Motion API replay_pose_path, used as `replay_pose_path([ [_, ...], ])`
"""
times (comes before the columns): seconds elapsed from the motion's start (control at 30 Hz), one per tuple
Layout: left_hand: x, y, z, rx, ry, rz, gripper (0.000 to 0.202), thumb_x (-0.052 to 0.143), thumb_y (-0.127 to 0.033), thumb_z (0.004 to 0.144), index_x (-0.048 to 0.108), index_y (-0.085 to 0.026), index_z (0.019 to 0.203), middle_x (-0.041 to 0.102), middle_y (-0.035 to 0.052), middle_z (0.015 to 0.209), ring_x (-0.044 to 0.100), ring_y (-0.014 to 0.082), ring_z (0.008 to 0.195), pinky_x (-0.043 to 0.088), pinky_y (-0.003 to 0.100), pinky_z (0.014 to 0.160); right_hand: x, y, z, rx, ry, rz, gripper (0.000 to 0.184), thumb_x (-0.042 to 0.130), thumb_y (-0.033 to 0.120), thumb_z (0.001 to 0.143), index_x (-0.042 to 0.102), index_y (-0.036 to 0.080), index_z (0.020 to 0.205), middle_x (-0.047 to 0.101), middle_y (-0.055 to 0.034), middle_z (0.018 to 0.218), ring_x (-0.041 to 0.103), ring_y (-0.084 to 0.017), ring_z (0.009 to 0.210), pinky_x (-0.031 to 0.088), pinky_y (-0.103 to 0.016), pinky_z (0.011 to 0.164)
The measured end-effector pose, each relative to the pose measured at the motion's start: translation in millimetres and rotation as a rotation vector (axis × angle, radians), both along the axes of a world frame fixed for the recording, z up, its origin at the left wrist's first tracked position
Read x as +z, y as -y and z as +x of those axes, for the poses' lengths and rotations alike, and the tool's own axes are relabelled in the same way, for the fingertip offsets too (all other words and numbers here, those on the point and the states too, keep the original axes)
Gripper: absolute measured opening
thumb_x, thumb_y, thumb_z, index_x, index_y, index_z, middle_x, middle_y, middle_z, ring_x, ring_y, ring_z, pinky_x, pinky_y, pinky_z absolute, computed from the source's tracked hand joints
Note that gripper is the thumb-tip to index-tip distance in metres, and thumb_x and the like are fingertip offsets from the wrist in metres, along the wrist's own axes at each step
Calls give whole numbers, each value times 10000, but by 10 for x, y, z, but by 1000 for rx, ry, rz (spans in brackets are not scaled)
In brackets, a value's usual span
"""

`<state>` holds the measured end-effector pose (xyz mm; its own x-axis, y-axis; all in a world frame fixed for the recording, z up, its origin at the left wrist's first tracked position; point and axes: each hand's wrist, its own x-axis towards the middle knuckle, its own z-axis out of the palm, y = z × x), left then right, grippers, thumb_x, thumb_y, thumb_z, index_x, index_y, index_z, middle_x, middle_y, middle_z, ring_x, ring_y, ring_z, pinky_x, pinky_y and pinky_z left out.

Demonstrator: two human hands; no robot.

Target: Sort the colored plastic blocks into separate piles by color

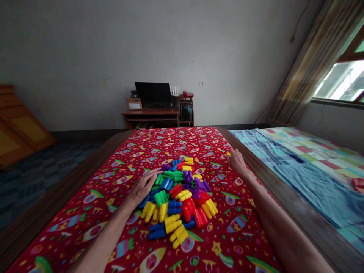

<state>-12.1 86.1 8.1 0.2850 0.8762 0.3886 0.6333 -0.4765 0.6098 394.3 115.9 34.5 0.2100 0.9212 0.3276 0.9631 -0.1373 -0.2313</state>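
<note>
A heap of plastic building blocks in red, yellow, green, blue and purple lies mid-table. At its left edge rests my left hand (pixel 144 184), fingers stretched out and touching or just above the green blocks (pixel 159 179); no block shows in its grip. Off to the right, apart from the heap, my right hand (pixel 236 159) is closed near the tablecloth's right edge. A small bit of a yellow block (pixel 228 154) shows at its fingertips; the rest is hidden. Nearest to me in the heap lies a yellow block (pixel 179 236), close to a blue block (pixel 156 234).
A red patterned cloth (pixel 170 144) covers the table, leaving dark wooden edges (pixel 243 146) bare. Right of it is a bed (pixel 307 170) with a blue sheet. A desk (pixel 150 112) with a monitor (pixel 152 93) stands against the far wall; a wooden cabinet (pixel 22 125) stands left.
</note>
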Motion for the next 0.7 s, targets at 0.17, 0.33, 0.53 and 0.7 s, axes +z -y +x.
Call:
replay_pose_path([
  [0.17,-15,7,3,2,22,-1,602,315,-596,927,721,-170,1055,659,122,1266,594,255,1198,427,419,1083,59,-187,-665,585,-117,137,391,491,171,883,634,164,1246,685,-143,1146,620,-252,1087,471,-392,963],
  [0.33,-64,-6,-12,22,23,32,592,317,-593,927,730,-184,1038,684,111,1223,615,247,1167,449,416,1064,86,-457,-1242,1001,-118,-177,454,565,24,761,702,209,1152,734,-55,1042,663,-179,948,504,-272,843],
  [0.53,-82,-17,-31,12,-5,43,564,325,-558,935,729,-178,1039,684,115,1216,612,245,1172,442,414,1072,-40,-420,-884,666,-160,41,287,560,125,831,732,164,1057,750,-88,950,676,-182,837,485,-251,757],
  [0.7,-155,-81,-39,-1,2,68,584,322,-588,926,736,-186,1016,674,117,1239,613,253,1172,454,412,1058,-53,-386,-153,166,-114,227,293,492,125,836,735,143,999,732,-143,993,664,-230,926,472,-322,861],
])
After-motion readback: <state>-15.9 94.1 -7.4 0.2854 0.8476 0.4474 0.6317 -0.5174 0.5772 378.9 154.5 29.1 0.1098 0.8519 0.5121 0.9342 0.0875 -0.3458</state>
